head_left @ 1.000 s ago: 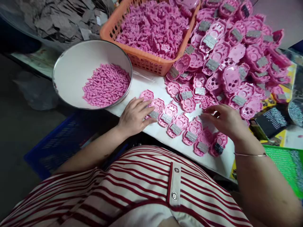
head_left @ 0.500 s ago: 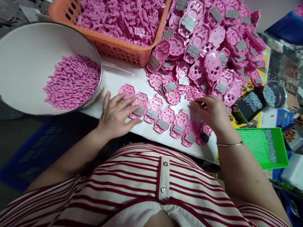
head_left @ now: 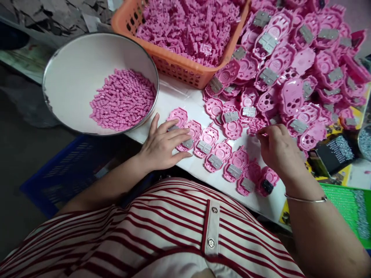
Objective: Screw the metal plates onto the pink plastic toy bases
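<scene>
A slanting row of pink plastic shells (head_left: 218, 156) lies along the white table's near edge, most with a grey metal plate in them. My left hand (head_left: 166, 144) rests with fingers spread over the shells at the row's left end. Beside a small heap of pink beaded pieces (head_left: 255, 126), my right hand (head_left: 279, 148) has its thumb and fingertips pinched together. Whatever is between those fingertips is too small to make out. The shell at the right end (head_left: 268, 181) has a black part in it.
A large white bowl (head_left: 69, 77) with pink pieces stands at the left. Behind are an orange basket (head_left: 182, 71) of pink parts and a big pile of pink shells (head_left: 292, 94). At the right are a black tray (head_left: 327, 154) and a green tray (head_left: 342, 199).
The view has shifted, so the table and both hands appear further right. My right hand stays by the small pink heap, its fingertips pinched; my left hand still lies spread over the row.
</scene>
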